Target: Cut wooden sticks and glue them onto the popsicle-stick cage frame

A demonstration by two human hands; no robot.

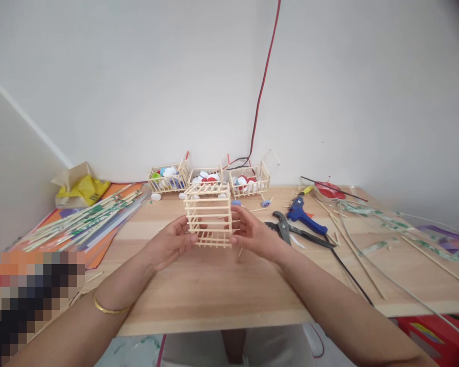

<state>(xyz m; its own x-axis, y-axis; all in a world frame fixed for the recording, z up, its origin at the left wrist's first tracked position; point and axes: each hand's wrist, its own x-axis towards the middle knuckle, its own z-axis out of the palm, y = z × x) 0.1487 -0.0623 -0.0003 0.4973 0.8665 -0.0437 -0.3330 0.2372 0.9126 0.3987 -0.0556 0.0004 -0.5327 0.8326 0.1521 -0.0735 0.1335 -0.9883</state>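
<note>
Between my two hands, a small box-shaped frame of thin wooden sticks (209, 214) is held up over the near part of the table. My left hand (172, 240) grips its lower left side, thumb in front and fingers partly behind the bars. On the right side, my right hand (254, 235) holds it with the fingers curled along the edge. Behind the frame stand three little stick carts: a left cart (169, 178), a middle cart (206, 176) partly hidden by the frame, and a right cart (249, 181). Each contains colourful bottle caps.
Right of my hands lie pliers (283, 227) and a blue glue gun (308, 216), with a red dish (330, 191) behind. Loose sticks and a pale cable run along the right. Wrapped sticks (95, 216) and a yellow bag (84, 189) occupy the left.
</note>
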